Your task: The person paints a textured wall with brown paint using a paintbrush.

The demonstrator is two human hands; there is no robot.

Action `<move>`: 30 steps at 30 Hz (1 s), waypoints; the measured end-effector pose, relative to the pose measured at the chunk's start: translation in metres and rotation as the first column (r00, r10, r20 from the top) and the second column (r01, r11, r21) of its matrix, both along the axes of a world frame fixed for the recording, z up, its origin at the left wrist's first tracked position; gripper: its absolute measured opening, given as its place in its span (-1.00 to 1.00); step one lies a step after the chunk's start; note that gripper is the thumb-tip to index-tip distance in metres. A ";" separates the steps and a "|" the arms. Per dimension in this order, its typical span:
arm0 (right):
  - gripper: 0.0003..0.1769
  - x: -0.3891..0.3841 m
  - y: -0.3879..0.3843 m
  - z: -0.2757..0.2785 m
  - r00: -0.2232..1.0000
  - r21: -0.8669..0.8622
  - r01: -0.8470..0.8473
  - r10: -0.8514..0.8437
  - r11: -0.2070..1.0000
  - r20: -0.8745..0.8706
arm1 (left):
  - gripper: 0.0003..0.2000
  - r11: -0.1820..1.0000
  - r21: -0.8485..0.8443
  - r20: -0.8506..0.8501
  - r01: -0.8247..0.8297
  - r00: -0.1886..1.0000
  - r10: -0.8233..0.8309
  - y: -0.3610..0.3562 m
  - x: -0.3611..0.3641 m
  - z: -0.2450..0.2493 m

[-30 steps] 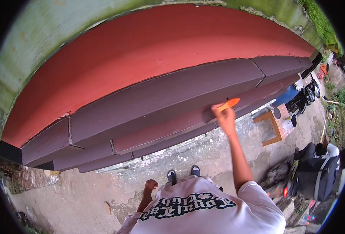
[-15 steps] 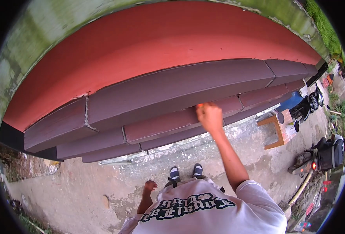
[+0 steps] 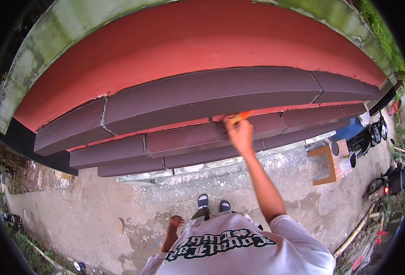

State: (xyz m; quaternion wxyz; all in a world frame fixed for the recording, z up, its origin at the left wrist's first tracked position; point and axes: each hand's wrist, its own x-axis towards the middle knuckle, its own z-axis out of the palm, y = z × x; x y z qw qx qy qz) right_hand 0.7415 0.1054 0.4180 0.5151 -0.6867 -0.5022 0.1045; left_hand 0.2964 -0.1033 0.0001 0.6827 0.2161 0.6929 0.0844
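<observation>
My right hand (image 3: 240,136) is raised against the wall, closed round a small orange-and-yellow tool (image 3: 243,117) that looks like a paintbrush; its working end is hard to make out. It touches the narrow red strip between the upper purple-brown ledge (image 3: 202,98) and the lower purple-brown ledge (image 3: 179,141). Light vertical joints split both ledges. Above them curves a broad red wall face (image 3: 202,46). My left hand (image 3: 177,221) hangs low at my side, fingers curled, with nothing visible in it, away from the wall.
Stained concrete ground (image 3: 83,206) lies under my sandals (image 3: 203,200). To the right stand an orange-brown frame-like stand (image 3: 333,169), a blue container (image 3: 349,130) and parked motorbikes (image 3: 373,133). A green-stained wall edge (image 3: 28,68) borders the top left.
My right hand has shifted slightly left and up, and more of the tool now shows. The view has tilted, revealing more of the red strip between the ledges. My left hand stays low.
</observation>
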 end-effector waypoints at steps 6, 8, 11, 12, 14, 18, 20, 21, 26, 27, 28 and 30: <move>-0.72 0.149 -0.046 0.008 0.809 0.005 0.425 -0.382 0.905 0.447 | -0.75 1.000 0.012 -0.027 0.014 1.000 -0.014 -0.026 0.031 0.015; -0.77 0.174 -0.049 0.009 0.772 0.063 0.392 -0.365 0.918 0.520 | -0.74 0.998 0.066 -0.034 -0.002 0.999 0.005 -0.035 0.038 0.023; -0.79 0.141 -0.042 0.021 0.733 0.007 0.422 -0.345 0.907 0.586 | -0.74 0.989 0.140 -0.033 -0.042 0.998 0.047 -0.053 0.045 0.037; -0.75 0.133 -0.033 0.004 0.774 -0.115 0.360 -0.228 0.926 0.590 | -0.73 0.986 0.154 -0.032 -0.058 0.997 0.063 -0.062 0.046 0.037; -0.70 0.082 -0.025 0.005 0.790 -0.048 0.212 -0.142 0.976 0.597 | -0.71 0.979 0.182 -0.035 -0.086 0.995 0.094 -0.078 0.042 0.035; -0.72 -0.009 -0.010 -0.003 0.911 -0.025 -0.114 0.114 0.993 0.397 | -0.75 0.974 0.152 -0.050 -0.170 0.982 0.180 -0.114 0.035 0.039; -0.80 -0.048 -0.006 -0.010 0.948 0.033 -0.232 0.219 0.972 0.232 | -0.74 0.978 0.100 -0.085 -0.180 0.978 0.189 -0.120 0.029 0.040; -0.81 -0.062 -0.010 -0.001 0.955 -0.004 -0.282 0.281 0.959 0.096 | -0.76 0.978 0.113 -0.076 -0.178 0.979 0.187 -0.120 0.025 0.038; -0.69 -0.059 -0.008 -0.028 0.837 0.053 -0.336 0.324 0.940 -0.441 | -0.78 0.976 0.136 -0.021 -0.171 0.984 0.176 -0.108 0.007 0.032; -0.68 -0.044 -0.009 -0.031 0.844 0.058 -0.318 0.310 0.946 -0.437 | -0.78 0.982 0.112 -0.044 -0.154 0.986 0.159 -0.102 0.004 0.033; -0.69 -0.030 -0.011 -0.028 0.865 0.084 -0.274 0.283 0.958 -0.415 | -0.79 0.987 0.085 -0.068 -0.135 0.988 0.141 -0.093 0.000 0.034; -0.66 0.010 -0.016 -0.020 0.920 -0.023 -0.224 0.203 0.974 -0.336 | -0.79 0.991 0.089 -0.097 -0.098 0.990 0.107 -0.077 -0.011 0.037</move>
